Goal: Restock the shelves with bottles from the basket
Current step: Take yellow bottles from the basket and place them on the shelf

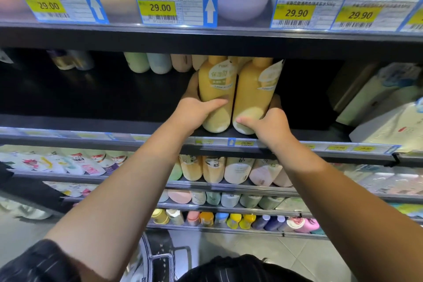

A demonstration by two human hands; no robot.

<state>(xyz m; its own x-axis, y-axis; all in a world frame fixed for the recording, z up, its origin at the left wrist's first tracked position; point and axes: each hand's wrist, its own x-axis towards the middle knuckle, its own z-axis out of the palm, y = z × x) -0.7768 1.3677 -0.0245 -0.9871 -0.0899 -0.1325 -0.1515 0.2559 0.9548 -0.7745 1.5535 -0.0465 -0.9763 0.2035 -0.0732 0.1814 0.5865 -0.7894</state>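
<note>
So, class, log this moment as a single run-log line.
stage: shelving | left hand: grips left yellow bottle | right hand: grips right yellow bottle | bottles: upright, side by side on black shelf

Two bottles stand side by side, touching, at the front of the shelf — left hand on the left one, right hand on the right one — with more bottles in a row behind.

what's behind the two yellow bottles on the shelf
Pastel bottles stand at the back, left of the two yellow bottles. What is directly behind them is covered by the bottles and dark.
</note>
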